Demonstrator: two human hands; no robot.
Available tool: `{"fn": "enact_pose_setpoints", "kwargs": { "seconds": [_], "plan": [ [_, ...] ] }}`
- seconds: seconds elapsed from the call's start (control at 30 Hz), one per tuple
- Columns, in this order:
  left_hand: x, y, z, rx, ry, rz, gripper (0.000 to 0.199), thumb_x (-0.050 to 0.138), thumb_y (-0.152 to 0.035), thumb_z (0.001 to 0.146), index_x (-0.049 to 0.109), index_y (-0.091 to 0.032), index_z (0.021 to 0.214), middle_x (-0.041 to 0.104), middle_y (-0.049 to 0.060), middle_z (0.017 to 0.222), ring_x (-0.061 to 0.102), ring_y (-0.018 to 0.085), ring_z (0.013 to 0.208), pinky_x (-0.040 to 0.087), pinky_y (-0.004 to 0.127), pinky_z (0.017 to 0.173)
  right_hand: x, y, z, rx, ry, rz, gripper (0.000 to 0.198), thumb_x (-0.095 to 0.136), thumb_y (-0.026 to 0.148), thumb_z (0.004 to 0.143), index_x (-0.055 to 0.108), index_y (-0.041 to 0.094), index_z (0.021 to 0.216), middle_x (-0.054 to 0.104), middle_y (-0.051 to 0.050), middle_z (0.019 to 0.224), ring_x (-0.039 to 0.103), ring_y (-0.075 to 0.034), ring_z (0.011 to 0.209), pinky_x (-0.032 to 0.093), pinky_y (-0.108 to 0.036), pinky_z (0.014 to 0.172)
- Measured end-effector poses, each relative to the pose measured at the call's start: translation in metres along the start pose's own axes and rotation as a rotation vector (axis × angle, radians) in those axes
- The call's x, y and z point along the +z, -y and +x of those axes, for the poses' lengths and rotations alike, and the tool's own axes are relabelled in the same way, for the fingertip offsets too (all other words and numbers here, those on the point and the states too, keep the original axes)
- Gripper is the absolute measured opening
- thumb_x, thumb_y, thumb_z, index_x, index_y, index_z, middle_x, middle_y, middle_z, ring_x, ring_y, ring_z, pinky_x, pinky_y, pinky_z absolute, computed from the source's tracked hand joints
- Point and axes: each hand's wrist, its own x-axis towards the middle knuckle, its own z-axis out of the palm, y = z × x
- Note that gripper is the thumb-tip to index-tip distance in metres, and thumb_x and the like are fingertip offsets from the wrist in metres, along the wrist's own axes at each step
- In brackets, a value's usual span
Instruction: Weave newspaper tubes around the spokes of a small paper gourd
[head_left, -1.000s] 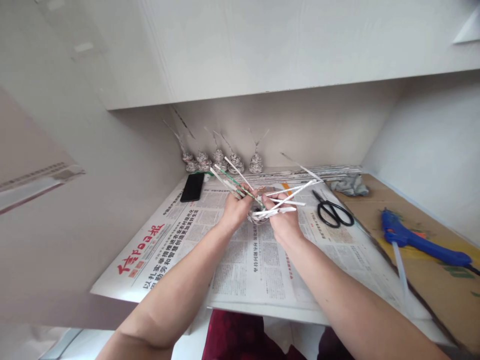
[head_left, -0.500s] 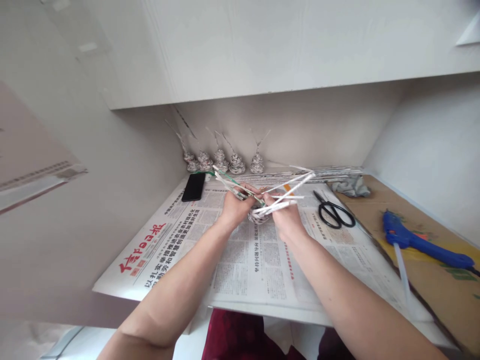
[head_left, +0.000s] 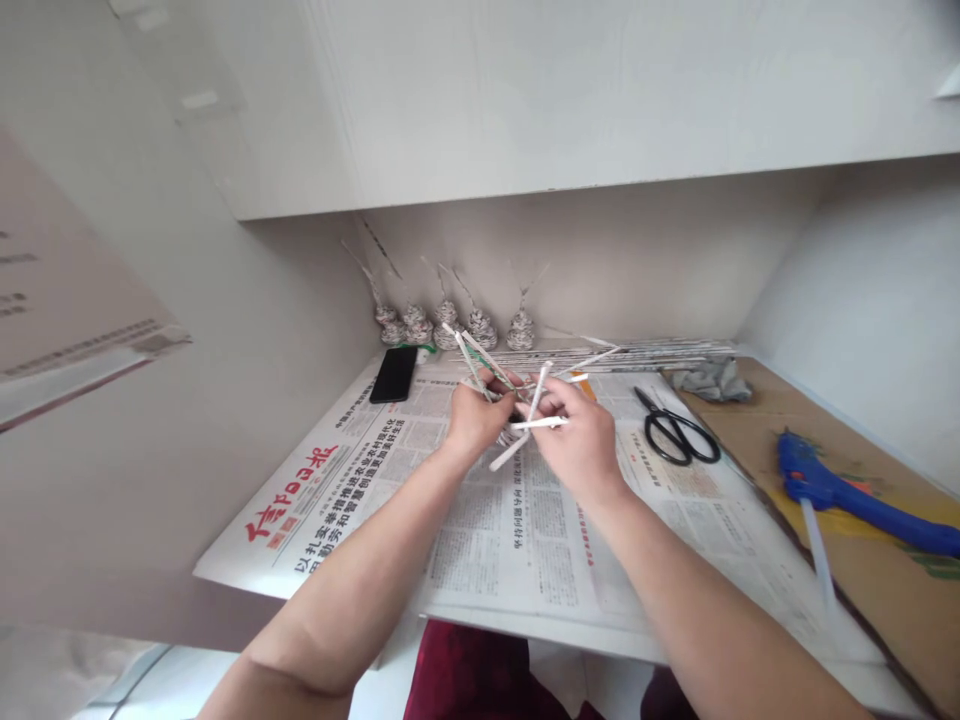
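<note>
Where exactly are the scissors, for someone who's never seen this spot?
Start from the large newspaper spread out in front of the person, and go to its right part, past the right hand. The scissors lie there with blades pointing away from the person. Two black handle loops set them apart from the blue glue gun farther right.

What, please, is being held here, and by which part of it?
A woven paper piece with loose strips: the left hand holds it at its left rim; the right hand is among strips opposite, its exact grip hidden.
</note>
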Motion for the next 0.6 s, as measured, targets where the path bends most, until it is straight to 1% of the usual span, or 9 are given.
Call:
{"fn": "enact_pose_setpoints", "kwargs": {
  "seconds": [0.03, 0.1, 0.23, 0.3, 0.37, 0.43, 0.47, 0.5, 0.6],
  "plan": [
    [0.000, 0.000, 0.000, -0.007, 0.005, -0.020, 0.018, 0.061, -0.008, 0.063, 0.066, -0.014, 0.079, 0.066, 0.001, 0.069, 0.061, 0.013, 0.063, 0.047, 0.023, 0.060, 0.000, -0.001, -0.001, -0.029, 0.032, -0.107, 0.031, 0.064, 0.030, 0.079, 0.069, 0.024, 0.108, 0.070, -0.003, 0.077, 0.061, -0.019, 0.068, 0.045, -0.031, 0.068],
    [0.001, -0.001, 0.000, -0.008, 0.007, -0.030, 0.017, 0.061, -0.008, 0.063, 0.066, -0.015, 0.078, 0.066, 0.000, 0.068, 0.061, 0.013, 0.062, 0.047, 0.022, 0.059, -0.001, -0.003, -0.002, -0.051, 0.077, -0.276, 0.026, 0.063, 0.031, 0.080, 0.070, 0.026, 0.105, 0.071, -0.004, 0.079, 0.062, -0.021, 0.068, 0.043, -0.032, 0.065],
    [0.001, -0.002, -0.001, 0.014, 0.018, 0.012, 0.016, 0.061, -0.009, 0.065, 0.067, -0.015, 0.078, 0.065, -0.001, 0.066, 0.058, 0.012, 0.060, 0.045, 0.021, 0.058, -0.003, -0.003, -0.002, -0.083, 0.098, -0.489, 0.019, 0.060, 0.033, 0.083, 0.071, 0.026, 0.097, 0.070, -0.005, 0.075, 0.060, -0.022, 0.065, 0.039, -0.032, 0.060],
    [0.000, -0.002, -0.002, 0.031, 0.025, 0.019, 0.016, 0.061, -0.008, 0.064, 0.067, -0.016, 0.077, 0.065, -0.001, 0.067, 0.058, 0.011, 0.060, 0.045, 0.021, 0.059, -0.005, 0.000, -0.002, -0.173, 0.084, -0.522, 0.017, 0.058, 0.029, 0.084, 0.070, 0.024, 0.095, 0.069, -0.006, 0.080, 0.060, -0.024, 0.073, 0.041, -0.034, 0.065],
    [0.000, 0.000, -0.002, 0.052, 0.037, 0.017, 0.016, 0.063, -0.009, 0.065, 0.067, -0.016, 0.078, 0.066, 0.000, 0.068, 0.059, 0.012, 0.061, 0.045, 0.022, 0.060, -0.007, 0.002, 0.000, -0.280, 0.065, -0.503, 0.014, 0.056, 0.022, 0.084, 0.069, 0.021, 0.091, 0.068, -0.009, 0.089, 0.057, -0.026, 0.087, 0.043, -0.036, 0.077],
    [-0.001, 0.002, -0.001, 0.065, 0.062, 0.020, 0.014, 0.066, -0.013, 0.066, 0.068, -0.017, 0.079, 0.066, 0.000, 0.069, 0.059, 0.012, 0.062, 0.045, 0.022, 0.060, -0.009, 0.002, 0.003, -0.319, 0.043, -0.458, 0.010, 0.057, 0.019, 0.083, 0.067, 0.019, 0.085, 0.068, -0.010, 0.091, 0.055, -0.027, 0.094, 0.041, -0.039, 0.086],
    [-0.001, 0.002, -0.001, 0.067, 0.077, 0.026, 0.012, 0.067, -0.015, 0.067, 0.069, -0.016, 0.079, 0.067, 0.000, 0.070, 0.058, 0.012, 0.062, 0.045, 0.023, 0.060, -0.009, 0.001, 0.004, -0.293, 0.035, -0.427, 0.009, 0.057, 0.019, 0.081, 0.066, 0.019, 0.082, 0.068, -0.010, 0.089, 0.055, -0.027, 0.093, 0.041, -0.040, 0.086],
    [-0.002, 0.003, -0.001, 0.065, 0.092, 0.032, 0.012, 0.067, -0.017, 0.067, 0.069, -0.016, 0.079, 0.067, 0.001, 0.071, 0.058, 0.012, 0.063, 0.045, 0.023, 0.061, -0.009, 0.000, 0.006, -0.238, 0.033, -0.382, 0.008, 0.058, 0.019, 0.079, 0.065, 0.019, 0.082, 0.068, -0.009, 0.086, 0.056, -0.027, 0.089, 0.042, -0.040, 0.084],
    [-0.003, 0.002, 0.000, 0.046, 0.126, 0.041, 0.015, 0.069, -0.021, 0.070, 0.071, -0.016, 0.083, 0.070, 0.003, 0.076, 0.060, 0.013, 0.066, 0.047, 0.024, 0.064, -0.008, -0.005, 0.010, 0.026, 0.035, -0.167, 0.010, 0.059, 0.025, 0.079, 0.065, 0.020, 0.086, 0.069, -0.005, 0.079, 0.061, -0.022, 0.075, 0.045, -0.034, 0.072]
  ]
}}
